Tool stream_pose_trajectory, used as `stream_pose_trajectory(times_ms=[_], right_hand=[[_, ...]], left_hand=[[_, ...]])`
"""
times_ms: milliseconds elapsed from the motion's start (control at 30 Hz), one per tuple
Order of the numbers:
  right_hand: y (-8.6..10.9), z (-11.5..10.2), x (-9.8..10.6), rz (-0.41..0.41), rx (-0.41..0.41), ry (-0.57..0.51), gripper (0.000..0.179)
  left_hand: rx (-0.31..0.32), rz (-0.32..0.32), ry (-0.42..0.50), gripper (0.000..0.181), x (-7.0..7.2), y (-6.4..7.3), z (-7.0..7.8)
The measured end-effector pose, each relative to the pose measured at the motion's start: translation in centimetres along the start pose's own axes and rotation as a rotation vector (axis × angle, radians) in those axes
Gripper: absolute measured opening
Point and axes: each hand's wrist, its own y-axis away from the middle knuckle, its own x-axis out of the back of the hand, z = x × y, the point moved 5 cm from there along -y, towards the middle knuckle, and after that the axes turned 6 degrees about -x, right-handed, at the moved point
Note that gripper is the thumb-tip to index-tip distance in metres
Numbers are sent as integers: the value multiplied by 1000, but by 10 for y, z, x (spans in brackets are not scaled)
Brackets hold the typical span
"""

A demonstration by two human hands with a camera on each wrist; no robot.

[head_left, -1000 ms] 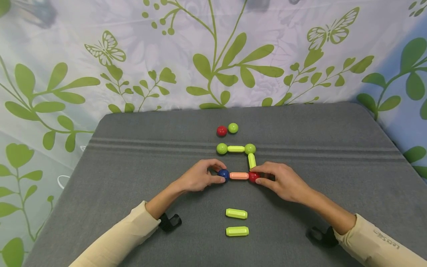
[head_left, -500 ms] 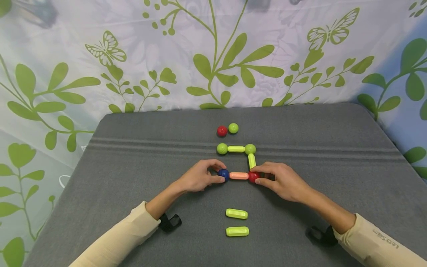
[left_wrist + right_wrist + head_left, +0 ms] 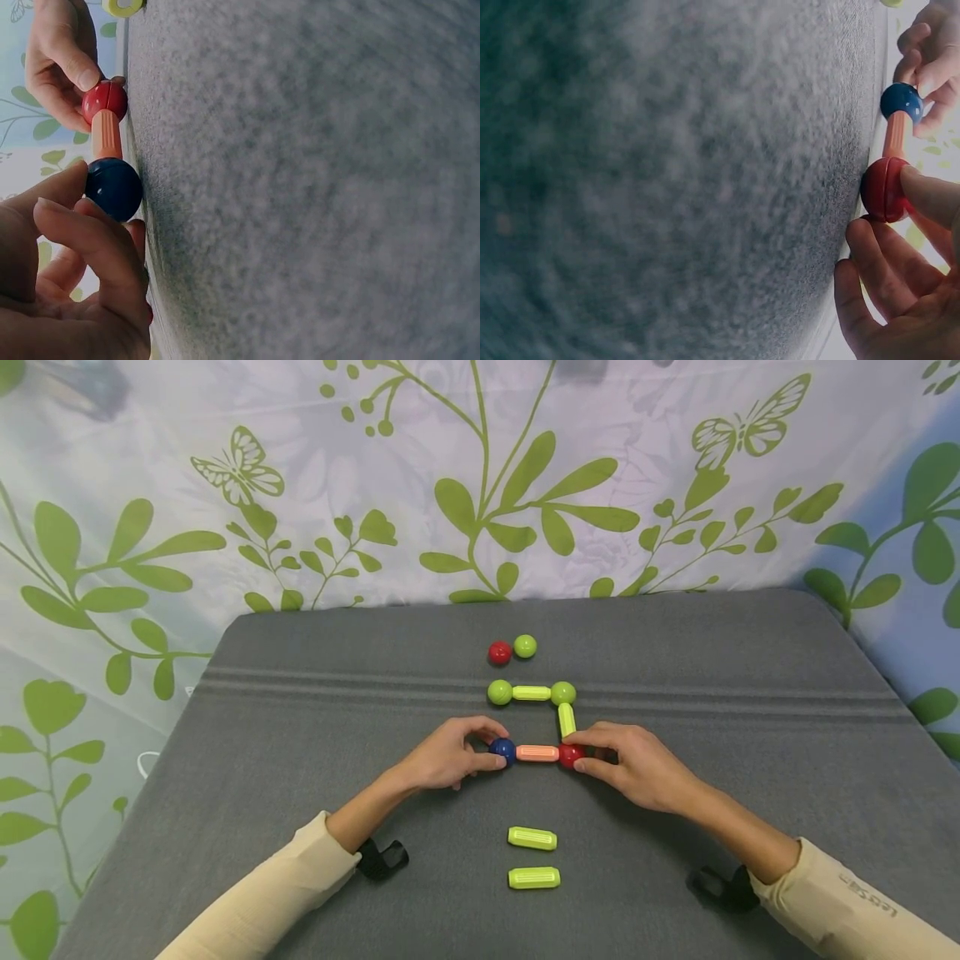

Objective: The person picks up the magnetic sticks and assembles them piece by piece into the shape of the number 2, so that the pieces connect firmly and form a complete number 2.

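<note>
My left hand (image 3: 450, 755) pinches a blue ball (image 3: 503, 751) between thumb and fingers. An orange ribbed rod (image 3: 537, 753) joins that ball to a red ball (image 3: 571, 755), which my right hand (image 3: 636, 767) pinches. From the red ball a yellow-green rod (image 3: 566, 721) runs back to a green ball (image 3: 562, 693). Another yellow-green rod (image 3: 531, 692) links it to a second green ball (image 3: 499, 692) on the left. In the left wrist view the blue ball (image 3: 115, 189) is close, with the orange rod (image 3: 106, 135) beyond; the right wrist view has the red ball (image 3: 885, 189) nearest.
Two loose yellow-green rods (image 3: 532, 838) lie on the grey cloth-covered table (image 3: 315, 727), nearer the person. Behind the joined pieces sit a loose red ball (image 3: 499, 652) and a loose green ball (image 3: 525, 646). A leaf-patterned curtain (image 3: 337, 485) hangs along the table's back edge.
</note>
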Motion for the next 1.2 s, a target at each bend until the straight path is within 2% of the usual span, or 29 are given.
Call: stream_pose_trajectory(times_ms=[167, 367, 500, 633, 733, 867, 1067, 1200], right_hand=[[0, 0, 0, 1, -10, 1, 29], [1, 0, -1, -2, -13, 0, 29], [1, 0, 0, -3, -9, -1, 29], [1, -1, 0, -3, -5, 0, 29], [2, -1, 0, -5, -3, 5, 30], [2, -1, 0, -7, 3, 13, 30], [1, -1, -1, 8, 11, 18, 29], [0, -2, -1, 7, 5, 14, 29]], left_hand=[[-3, 40, 12, 31, 4, 2, 0], [-48, 50, 30, 29, 2, 11, 8], [-111, 17, 13, 29, -8, 21, 18], [-165, -48, -21, 30, -23, 29, 29], [-155, -117, -2, 29, -35, 32, 32], [-109, -190, 34, 27, -49, 32, 27], [-47, -191, 69, 23, -58, 32, 15], [-58, -210, 65, 22, -59, 32, 14]])
